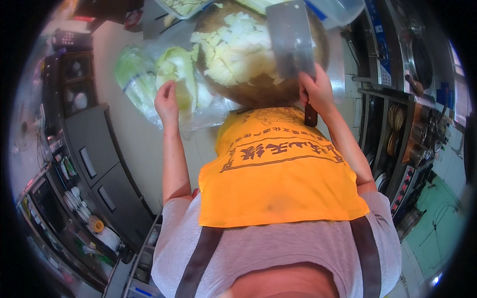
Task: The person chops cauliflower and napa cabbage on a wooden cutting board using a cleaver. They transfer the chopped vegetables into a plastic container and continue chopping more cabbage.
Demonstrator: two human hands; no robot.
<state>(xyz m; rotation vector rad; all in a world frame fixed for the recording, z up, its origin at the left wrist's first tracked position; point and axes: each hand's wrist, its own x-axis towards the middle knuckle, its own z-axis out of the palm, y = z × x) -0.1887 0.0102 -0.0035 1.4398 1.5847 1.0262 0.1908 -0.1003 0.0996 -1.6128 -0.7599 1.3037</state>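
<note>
My right hand (316,89) grips the dark wooden handle of a broad cleaver (290,37). The blade is raised over the right part of a round wooden chopping block (257,93), partly hiding it. Cut pieces of napa cabbage (233,48) are heaped on the block. To the left, my left hand (167,104) has its fingers curled together at the edge of a pale cabbage leaf (177,65); whether they pinch it is unclear. That leaf lies over a clear plastic bag (208,115), beside a wrapped green vegetable (136,80).
A white tray of cut cabbage (184,5) stands beyond the block, with a clear plastic container (341,11) at its far right. A dark cabinet (93,149) runs along the left. Shelves with pans (419,123) stand on the right. My orange apron (283,186) is close to the block's near edge.
</note>
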